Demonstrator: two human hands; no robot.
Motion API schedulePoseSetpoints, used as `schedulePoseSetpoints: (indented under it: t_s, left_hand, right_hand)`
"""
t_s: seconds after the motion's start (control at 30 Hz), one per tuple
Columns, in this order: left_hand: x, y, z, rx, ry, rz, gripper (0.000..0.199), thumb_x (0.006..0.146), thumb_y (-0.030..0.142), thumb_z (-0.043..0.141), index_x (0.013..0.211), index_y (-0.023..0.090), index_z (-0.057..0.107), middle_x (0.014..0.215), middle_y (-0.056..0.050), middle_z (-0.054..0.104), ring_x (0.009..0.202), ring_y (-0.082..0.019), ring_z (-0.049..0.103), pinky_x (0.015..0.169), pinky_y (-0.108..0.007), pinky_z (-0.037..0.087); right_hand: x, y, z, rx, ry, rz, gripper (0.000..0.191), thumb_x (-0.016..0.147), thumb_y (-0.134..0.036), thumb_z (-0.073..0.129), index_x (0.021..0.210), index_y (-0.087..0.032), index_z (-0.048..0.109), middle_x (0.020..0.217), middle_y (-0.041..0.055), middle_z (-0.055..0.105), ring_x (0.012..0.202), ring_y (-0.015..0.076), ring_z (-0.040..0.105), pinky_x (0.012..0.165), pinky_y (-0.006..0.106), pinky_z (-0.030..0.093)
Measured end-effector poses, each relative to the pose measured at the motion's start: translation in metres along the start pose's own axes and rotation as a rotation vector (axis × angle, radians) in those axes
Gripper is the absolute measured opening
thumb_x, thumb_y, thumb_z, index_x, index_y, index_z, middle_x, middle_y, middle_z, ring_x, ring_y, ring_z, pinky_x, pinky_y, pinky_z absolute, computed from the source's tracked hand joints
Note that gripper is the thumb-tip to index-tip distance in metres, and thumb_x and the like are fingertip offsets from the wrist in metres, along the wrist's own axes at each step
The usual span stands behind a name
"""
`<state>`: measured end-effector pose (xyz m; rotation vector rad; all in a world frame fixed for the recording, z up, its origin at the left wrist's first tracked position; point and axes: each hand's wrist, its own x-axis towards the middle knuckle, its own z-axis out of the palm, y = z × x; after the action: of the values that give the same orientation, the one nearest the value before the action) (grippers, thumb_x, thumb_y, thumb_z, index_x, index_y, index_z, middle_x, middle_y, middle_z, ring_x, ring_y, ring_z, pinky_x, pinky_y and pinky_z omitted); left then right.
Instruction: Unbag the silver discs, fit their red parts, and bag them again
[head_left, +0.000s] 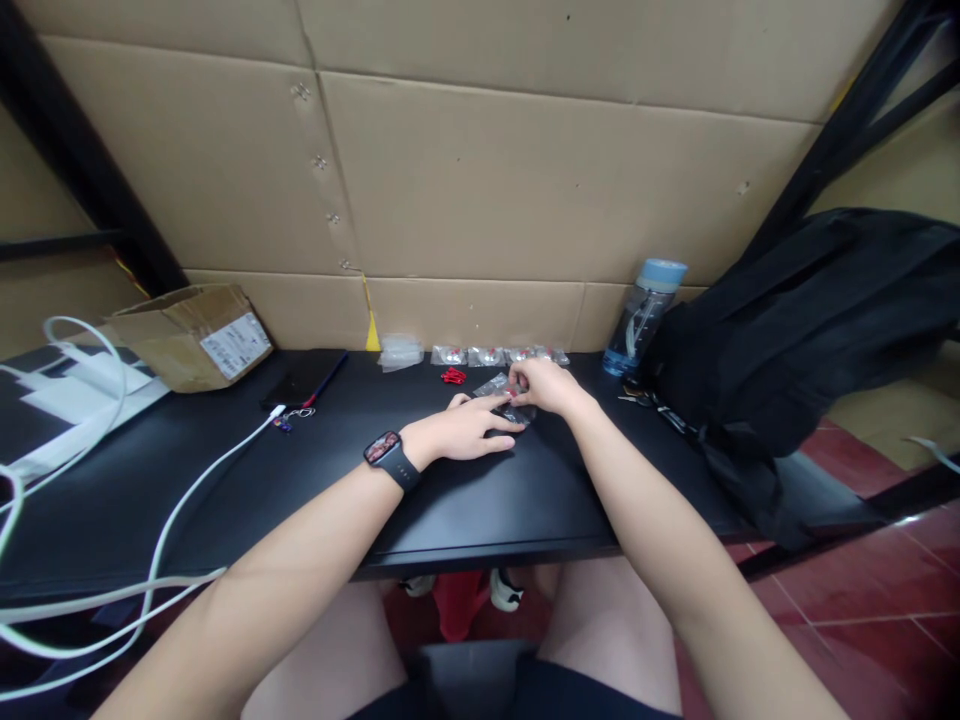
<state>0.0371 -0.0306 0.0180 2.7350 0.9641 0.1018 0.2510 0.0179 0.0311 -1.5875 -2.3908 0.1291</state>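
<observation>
A small clear plastic bag (491, 384) lies on the black table under my hands. My left hand (471, 428) rests flat with its fingers spread, the fingertips on the bag's near side. My right hand (547, 386) is closed in a pinch over the bag, at a small red piece (513, 394); its exact shape is too small to tell. Just behind my left hand sits a little pile of red pieces (453, 376). Along the back stand a stack of flat clear bags (401, 352) and a row of filled clear bags (486, 356) with red and whitish contents.
An open cardboard box (191, 340) and a dark phone (304, 382) with a white cable (184, 495) occupy the left. To the right are a water bottle (641, 320), keys (636, 396) and a black backpack (810, 320). A cardboard wall (480, 190) closes off the back.
</observation>
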Motion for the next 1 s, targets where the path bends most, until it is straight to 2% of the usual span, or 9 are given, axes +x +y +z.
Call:
schedulePoseSetpoints:
  t_s: [0.17, 0.27, 0.4, 0.5, 0.57, 0.63, 0.73, 0.87, 1.0]
  left_hand:
    - [0.000, -0.004, -0.002, -0.003, -0.024, 0.008, 0.043, 0.098, 0.057, 0.051, 0.138, 0.043, 0.060, 0.167, -0.006, 0.027, 0.153, -0.034, 0.024, 0.114, -0.058, 0.022]
    - [-0.002, -0.007, -0.008, -0.007, -0.021, 0.022, 0.039, 0.097, 0.056, 0.053, 0.130, 0.039, 0.066, 0.160, -0.006, 0.041, 0.148, -0.033, 0.033, 0.112, -0.053, 0.027]
    - [-0.004, -0.012, -0.017, 0.005, 0.061, 0.047, 0.028, 0.098, 0.047, 0.052, 0.099, 0.029, 0.074, 0.115, -0.004, 0.073, 0.120, -0.026, 0.060, 0.102, -0.040, 0.038]
    - [-0.005, -0.017, -0.018, 0.019, 0.113, 0.019, 0.022, 0.094, 0.038, 0.055, 0.106, 0.027, 0.070, 0.109, -0.004, 0.072, 0.110, -0.025, 0.063, 0.099, -0.039, 0.039]
    - [-0.005, -0.020, -0.016, 0.039, 0.127, -0.016, 0.034, 0.088, 0.035, 0.060, 0.121, 0.027, 0.065, 0.118, -0.006, 0.068, 0.114, -0.027, 0.060, 0.100, -0.041, 0.039]
    - [-0.005, -0.022, -0.014, 0.075, 0.133, -0.064, 0.049, 0.082, 0.036, 0.064, 0.130, 0.028, 0.062, 0.126, -0.008, 0.063, 0.119, -0.031, 0.056, 0.102, -0.044, 0.038]
    - [-0.004, -0.025, -0.010, 0.121, 0.146, -0.106, 0.048, 0.079, 0.042, 0.066, 0.125, 0.029, 0.066, 0.130, -0.008, 0.059, 0.123, -0.034, 0.051, 0.104, -0.048, 0.035]
    - [-0.002, -0.030, -0.005, 0.166, 0.204, -0.119, 0.041, 0.079, 0.036, 0.065, 0.120, 0.029, 0.069, 0.129, -0.009, 0.059, 0.121, -0.033, 0.050, 0.102, -0.048, 0.035]
    - [0.003, -0.036, 0.001, 0.188, 0.339, -0.159, 0.029, 0.086, 0.031, 0.061, 0.112, 0.026, 0.071, 0.120, -0.008, 0.063, 0.118, -0.032, 0.051, 0.098, -0.046, 0.037]
  right_hand:
    - [0.003, -0.003, 0.010, 0.006, 0.093, 0.053, 0.026, 0.077, -0.034, 0.081, 0.097, -0.025, 0.067, 0.099, 0.0025, 0.070, 0.084, 0.0181, 0.062, 0.062, 0.024, 0.034]
    - [0.004, 0.002, 0.011, 0.095, 0.030, -0.011, 0.025, 0.076, -0.028, 0.081, 0.097, -0.022, 0.069, 0.091, 0.0013, 0.069, 0.079, 0.0154, 0.060, 0.064, 0.023, 0.036]
    - [0.000, 0.010, 0.000, 0.301, -0.120, -0.165, 0.040, 0.068, -0.030, 0.087, 0.103, -0.018, 0.072, 0.092, 0.0012, 0.068, 0.073, 0.0132, 0.058, 0.067, 0.022, 0.042]
    - [-0.004, 0.015, -0.009, 0.381, -0.190, -0.204, 0.035, 0.079, -0.039, 0.078, 0.107, -0.018, 0.075, 0.100, 0.0048, 0.071, 0.078, 0.0159, 0.061, 0.073, 0.025, 0.046]
    - [-0.005, 0.017, -0.012, 0.366, -0.227, -0.224, 0.023, 0.088, -0.031, 0.067, 0.106, -0.020, 0.077, 0.103, 0.0053, 0.074, 0.086, 0.0179, 0.064, 0.079, 0.027, 0.047]
    - [-0.005, 0.017, -0.011, 0.301, -0.255, -0.227, 0.025, 0.086, -0.016, 0.063, 0.104, -0.022, 0.079, 0.104, 0.0046, 0.075, 0.089, 0.0184, 0.065, 0.082, 0.027, 0.047]
    - [-0.003, 0.015, -0.007, 0.170, -0.280, -0.205, 0.038, 0.075, -0.004, 0.065, 0.105, -0.022, 0.080, 0.100, 0.0044, 0.075, 0.083, 0.0182, 0.064, 0.076, 0.025, 0.047]
    - [-0.002, 0.012, -0.004, 0.089, -0.236, -0.168, 0.033, 0.068, -0.008, 0.075, 0.098, -0.020, 0.080, 0.097, 0.0045, 0.074, 0.082, 0.0191, 0.064, 0.072, 0.025, 0.046]
    - [-0.003, 0.007, -0.005, 0.100, -0.212, -0.155, 0.026, 0.067, -0.016, 0.081, 0.092, -0.019, 0.076, 0.088, 0.0023, 0.072, 0.076, 0.0179, 0.062, 0.066, 0.025, 0.043]
